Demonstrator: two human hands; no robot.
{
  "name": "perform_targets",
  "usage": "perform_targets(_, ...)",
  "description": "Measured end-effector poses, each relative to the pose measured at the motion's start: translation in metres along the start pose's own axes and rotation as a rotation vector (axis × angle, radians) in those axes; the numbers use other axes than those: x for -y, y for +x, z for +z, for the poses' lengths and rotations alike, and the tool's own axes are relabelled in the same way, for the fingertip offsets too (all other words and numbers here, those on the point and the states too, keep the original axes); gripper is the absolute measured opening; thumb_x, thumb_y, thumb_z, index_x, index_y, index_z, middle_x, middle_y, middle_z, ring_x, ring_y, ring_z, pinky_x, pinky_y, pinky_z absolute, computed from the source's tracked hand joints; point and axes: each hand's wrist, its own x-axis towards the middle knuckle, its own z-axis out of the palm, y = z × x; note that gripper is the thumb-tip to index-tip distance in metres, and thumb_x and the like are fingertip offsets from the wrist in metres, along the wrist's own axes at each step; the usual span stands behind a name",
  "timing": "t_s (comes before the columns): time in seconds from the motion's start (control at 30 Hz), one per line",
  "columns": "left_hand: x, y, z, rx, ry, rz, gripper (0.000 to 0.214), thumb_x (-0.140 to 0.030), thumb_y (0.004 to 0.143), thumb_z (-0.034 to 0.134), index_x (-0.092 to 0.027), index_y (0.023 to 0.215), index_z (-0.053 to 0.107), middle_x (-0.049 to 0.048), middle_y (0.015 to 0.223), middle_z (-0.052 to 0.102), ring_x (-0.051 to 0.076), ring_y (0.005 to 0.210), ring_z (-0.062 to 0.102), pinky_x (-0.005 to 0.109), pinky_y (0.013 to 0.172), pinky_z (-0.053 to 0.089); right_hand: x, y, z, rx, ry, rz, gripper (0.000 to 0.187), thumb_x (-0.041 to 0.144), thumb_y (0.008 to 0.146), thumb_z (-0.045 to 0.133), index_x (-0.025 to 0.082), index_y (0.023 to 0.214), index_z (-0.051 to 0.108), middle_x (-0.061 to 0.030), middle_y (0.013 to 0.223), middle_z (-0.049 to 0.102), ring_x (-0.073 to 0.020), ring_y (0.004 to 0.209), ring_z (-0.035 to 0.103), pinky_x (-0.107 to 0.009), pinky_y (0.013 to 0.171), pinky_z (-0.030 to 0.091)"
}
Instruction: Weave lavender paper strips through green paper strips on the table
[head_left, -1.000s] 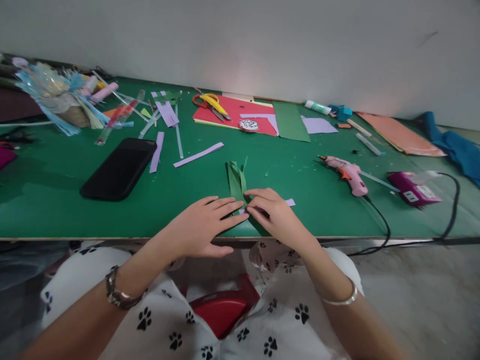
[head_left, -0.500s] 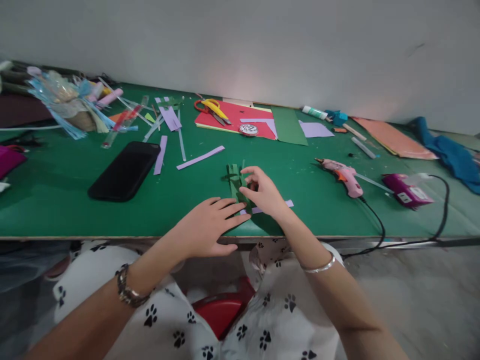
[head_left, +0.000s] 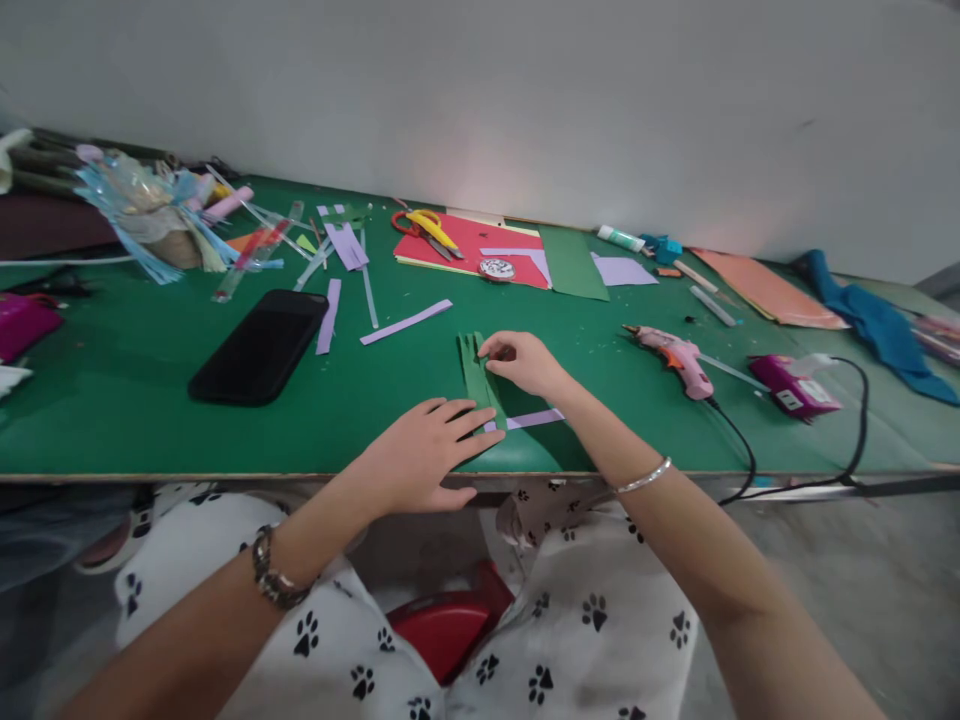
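Note:
Close to the table's front edge lies a piece of green paper (head_left: 474, 380) cut into strips at its far end. My left hand (head_left: 424, 452) lies flat with fingers spread, its fingertips pressing on the near end of that paper. With thumb and forefinger together, my right hand (head_left: 525, 362) pinches one of the green strips at its far right side. A purple paper strip (head_left: 536, 418) passes across under the near end of the green paper and sticks out to the right, below my right wrist.
A black phone (head_left: 259, 347) lies to the left. Scissors (head_left: 429, 232) rest on red paper (head_left: 476, 240) at the back. Right of my hands are a pink glue gun (head_left: 675, 358) with a cord and a purple power adapter (head_left: 795, 385). Loose purple strips (head_left: 406, 322) lie ahead.
My right hand has closed from a loose curl into a pinch on a green strip. The green strips now lie straighter, pointing away from me. My left hand stays in place.

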Motion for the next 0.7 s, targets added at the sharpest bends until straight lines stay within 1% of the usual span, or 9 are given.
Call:
perform_targets(0.07,0.0,0.0,0.001,-0.005,0.003,0.005,0.056,-0.046,0.08,0.046,-0.021,0.13,0.041,0.0064,0.137,0.042,0.028,0.121,0.04,0.042,0.096,0.034,0.0,0.001,0.002,-0.007,-0.089,-0.014,0.015,0.003,0.062,0.053,0.016,0.066,0.061,0.0041,0.057,0.054,-0.0078,0.054,0.047,-0.022,0.057,0.036)
perform_targets(0.2,0.001,-0.001,0.003,-0.012,0.006,0.008,0.056,-0.045,0.081,0.046,-0.021,0.131,0.04,0.0067,0.138,0.041,0.027,0.121,0.04,0.041,0.097,0.033,0.0,0.003,0.004,-0.067,-0.231,-0.029,0.019,0.004,0.063,0.051,0.016,0.07,0.064,0.0033,0.057,0.054,-0.0083,0.054,0.046,-0.022,0.056,0.034)
perform_targets(0.27,0.002,-0.001,0.005,-0.017,0.016,0.011,0.056,-0.046,0.082,0.045,-0.022,0.132,0.039,0.0062,0.138,0.04,0.028,0.124,0.036,0.043,0.1,0.029,0.0,0.004,0.003,-0.068,-0.271,-0.048,0.018,0.006,0.066,0.051,0.016,0.073,0.064,0.0031,0.058,0.053,-0.0088,0.055,0.045,-0.022,0.056,0.033)
perform_targets(0.37,0.002,-0.002,0.007,-0.026,0.051,0.012,0.058,-0.048,0.082,0.043,-0.026,0.134,0.035,0.0055,0.14,0.038,0.032,0.127,0.03,0.05,0.101,0.024,0.001,0.005,0.001,-0.037,-0.336,-0.09,0.014,0.01,0.07,0.052,0.016,0.075,0.064,0.0022,0.059,0.053,-0.0094,0.057,0.045,-0.021,0.056,0.032)
perform_targets(0.43,0.002,-0.002,0.009,-0.02,0.069,0.0,0.06,-0.05,0.081,0.043,-0.028,0.135,0.033,0.006,0.141,0.037,0.033,0.127,0.031,0.053,0.1,0.023,0.002,0.004,0.0,-0.03,-0.378,-0.109,0.011,0.015,0.074,0.052,0.016,0.075,0.063,0.0015,0.061,0.052,-0.01,0.058,0.045,-0.022,0.056,0.032)
perform_targets(0.5,0.002,-0.002,0.009,-0.009,0.078,-0.02,0.061,-0.052,0.081,0.043,-0.029,0.136,0.03,0.0067,0.142,0.035,0.033,0.126,0.032,0.053,0.1,0.024,0.003,0.001,0.002,-0.032,-0.414,-0.116,0.012,0.022,0.077,0.051,0.015,0.076,0.061,0.0006,0.062,0.051,-0.0106,0.06,0.045,-0.022,0.057,0.032)
perform_targets(0.6,0.001,-0.002,0.009,0.009,0.084,-0.04,0.063,-0.053,0.08,0.044,-0.031,0.137,0.027,0.0077,0.142,0.033,0.033,0.126,0.032,0.053,0.099,0.025,0.006,-0.004,0.007,-0.047,-0.483,-0.121,0.02,0.034,0.081,0.049,0.016,0.08,0.057,-0.0018,0.072,0.055,-0.0117,0.063,0.048,-0.022,0.057,0.032)
perform_targets(0.7,0.0,-0.002,0.008,0.012,0.083,-0.043,0.066,-0.053,0.08,0.044,-0.032,0.139,0.022,0.0068,0.143,0.031,0.033,0.126,0.031,0.053,0.099,0.025,0.007,-0.007,0.013,-0.06,-0.597,-0.135,0.029,0.044,0.08,0.049,0.017,0.087,0.053,-0.0049,0.086,0.057,-0.0143,0.07,0.051,-0.024,0.057,0.032)
